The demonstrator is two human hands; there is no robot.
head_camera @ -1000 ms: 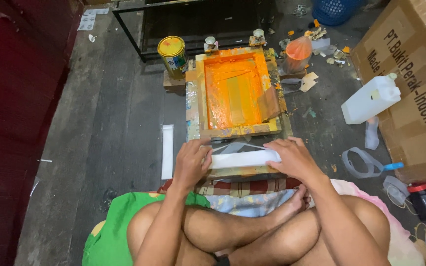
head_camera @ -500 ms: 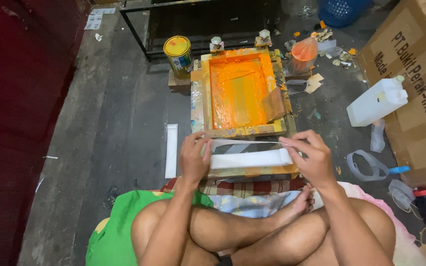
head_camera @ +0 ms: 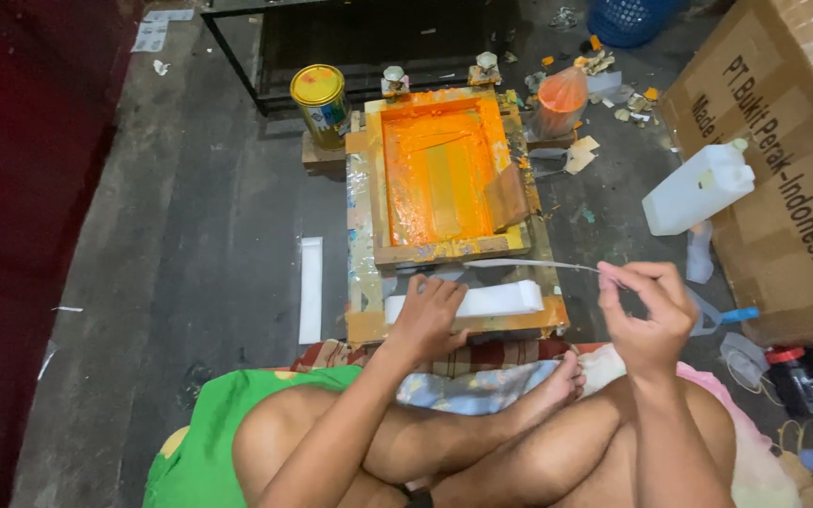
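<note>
I sit cross-legged on the floor in front of a wooden screen-printing frame (head_camera: 366, 179) filled with orange ink (head_camera: 430, 169). My left hand (head_camera: 425, 315) presses down on a stack of white strips (head_camera: 501, 299) lying on the board at the frame's near edge. My right hand (head_camera: 646, 310) is raised to the right and pinches one end of a thin white strip (head_camera: 529, 266), which stretches back towards the frame.
A yellow-lidded paint can (head_camera: 321, 103) stands left of the frame. An orange-stained plastic cup (head_camera: 561, 99) is at its back right. A white jerrycan (head_camera: 698, 186) leans on a large cardboard box (head_camera: 783, 160). A white strip (head_camera: 310, 287) lies on the floor at left.
My right hand has left the stack and pulled one thin strip off to the right. My left hand stays pressed on the stack.
</note>
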